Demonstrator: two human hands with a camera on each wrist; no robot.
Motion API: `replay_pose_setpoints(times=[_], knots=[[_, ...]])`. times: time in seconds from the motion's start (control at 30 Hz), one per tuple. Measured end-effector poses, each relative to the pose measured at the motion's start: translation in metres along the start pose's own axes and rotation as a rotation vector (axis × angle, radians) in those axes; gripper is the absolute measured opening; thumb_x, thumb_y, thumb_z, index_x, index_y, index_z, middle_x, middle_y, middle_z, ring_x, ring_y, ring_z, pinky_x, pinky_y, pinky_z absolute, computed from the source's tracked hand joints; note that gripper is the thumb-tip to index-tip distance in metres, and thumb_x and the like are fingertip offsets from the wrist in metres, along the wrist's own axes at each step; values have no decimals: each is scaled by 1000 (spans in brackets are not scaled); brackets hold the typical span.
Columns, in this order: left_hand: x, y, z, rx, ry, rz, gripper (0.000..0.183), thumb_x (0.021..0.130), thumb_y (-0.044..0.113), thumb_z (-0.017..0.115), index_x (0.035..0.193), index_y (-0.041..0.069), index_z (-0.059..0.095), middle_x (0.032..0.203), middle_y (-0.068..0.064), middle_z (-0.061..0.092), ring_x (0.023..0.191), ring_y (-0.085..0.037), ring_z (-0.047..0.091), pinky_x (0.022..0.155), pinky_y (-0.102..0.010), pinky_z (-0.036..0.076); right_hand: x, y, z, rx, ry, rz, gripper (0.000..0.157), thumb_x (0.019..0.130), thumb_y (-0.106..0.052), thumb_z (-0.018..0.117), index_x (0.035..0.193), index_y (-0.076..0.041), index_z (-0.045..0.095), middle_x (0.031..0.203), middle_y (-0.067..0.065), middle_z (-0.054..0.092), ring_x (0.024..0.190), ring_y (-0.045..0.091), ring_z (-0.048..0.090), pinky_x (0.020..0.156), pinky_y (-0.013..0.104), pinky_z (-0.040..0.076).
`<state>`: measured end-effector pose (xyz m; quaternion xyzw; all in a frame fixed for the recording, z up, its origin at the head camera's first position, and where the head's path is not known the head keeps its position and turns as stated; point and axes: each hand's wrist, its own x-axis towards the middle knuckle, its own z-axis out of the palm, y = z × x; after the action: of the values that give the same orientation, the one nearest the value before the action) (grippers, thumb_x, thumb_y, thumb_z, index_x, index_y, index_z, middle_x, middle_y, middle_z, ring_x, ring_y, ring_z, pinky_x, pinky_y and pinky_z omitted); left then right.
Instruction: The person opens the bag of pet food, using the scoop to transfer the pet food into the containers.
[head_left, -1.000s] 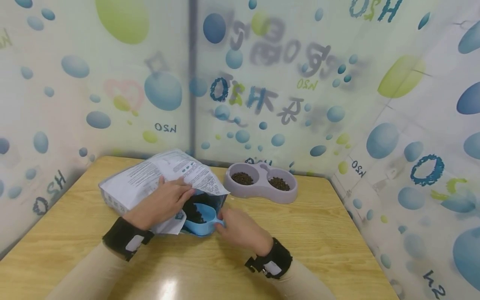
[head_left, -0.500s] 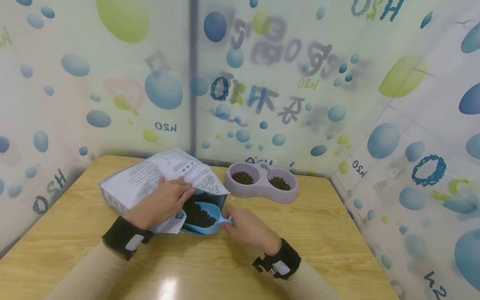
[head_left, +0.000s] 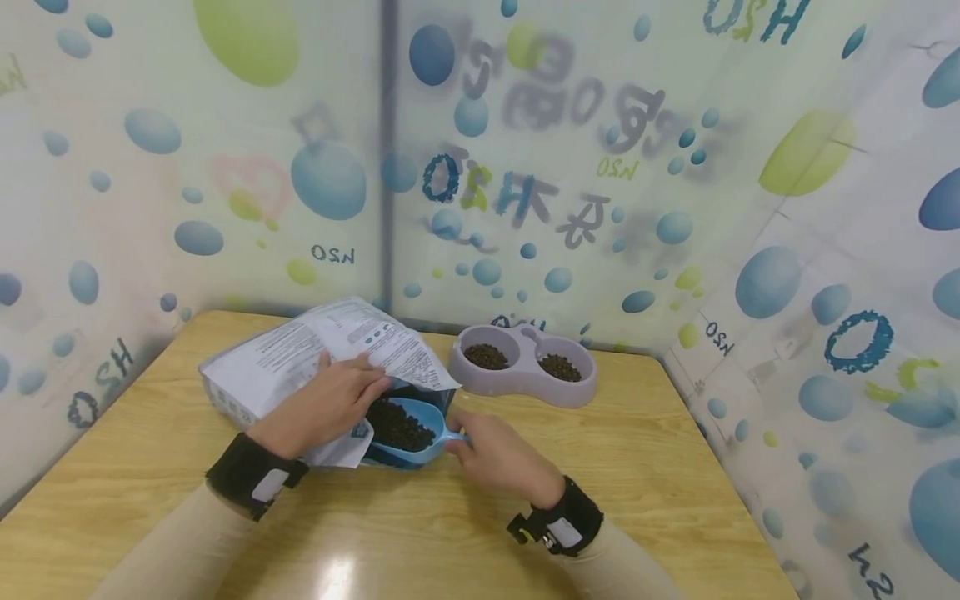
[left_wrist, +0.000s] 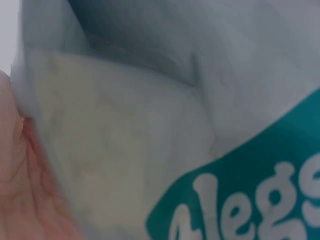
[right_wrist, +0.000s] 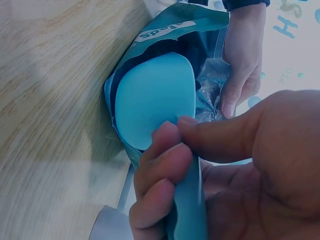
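Note:
A blue scoop point(head_left: 412, 429) heaped with dark brown kibble sits in the mouth of a white printed bag point(head_left: 288, 358). My right hand point(head_left: 498, 458) grips its handle, fingers curled round it in the right wrist view, where the scoop's underside point(right_wrist: 155, 100) faces the camera. My left hand point(head_left: 326, 408) holds the bag by the edge of its opening, thumb point(right_wrist: 232, 97) against the plastic. Teal lettering on the bag point(left_wrist: 240, 200) fills much of the left wrist view, with part of the left hand point(left_wrist: 30, 185) at the left.
A grey double bowl point(head_left: 525, 387) stands behind and to the right of the bag, kibble in both hollows. Everything rests on a wooden table point(head_left: 637, 467), with patterned walls point(head_left: 480, 150) close around its back and sides.
My right hand has moved slightly right, drawing the scoop a little out of the bag's mouth. More kibble shows in the scoop. The left hand and bag have stayed put.

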<state>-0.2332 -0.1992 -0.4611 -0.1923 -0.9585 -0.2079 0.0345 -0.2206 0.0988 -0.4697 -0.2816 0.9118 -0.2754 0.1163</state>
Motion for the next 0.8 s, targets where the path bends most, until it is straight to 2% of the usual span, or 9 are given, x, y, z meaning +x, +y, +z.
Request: replay_pose_setpoints(times=[0.27, 0.5, 0.8], knots=[[1, 0, 1, 2, 16, 21, 48, 126, 34, 51, 152, 3, 75, 167, -27, 66, 168, -55, 48, 134, -94, 14, -1, 8, -2, 24, -14, -6, 10, 117, -17, 71, 109, -13, 65, 89, -3, 57, 79, 10, 56, 70, 24, 46], [1, 2, 0, -29, 12, 1, 50, 126, 35, 50, 155, 1, 72, 168, -28, 64, 169, -55, 46, 135, -93, 13, -5, 18, -4, 44, -30, -16, 9, 119, -15, 67, 111, -13, 63, 89, -4, 54, 81, 11, 55, 73, 25, 48], [1, 2, 1, -19, 0, -15, 52, 126, 37, 49, 157, 1, 71, 169, -28, 63, 170, -55, 45, 135, -93, 12, -5, 29, -3, 51, -38, -56, 10, 120, -13, 64, 110, -13, 62, 90, -4, 52, 83, 10, 54, 77, 26, 47]])
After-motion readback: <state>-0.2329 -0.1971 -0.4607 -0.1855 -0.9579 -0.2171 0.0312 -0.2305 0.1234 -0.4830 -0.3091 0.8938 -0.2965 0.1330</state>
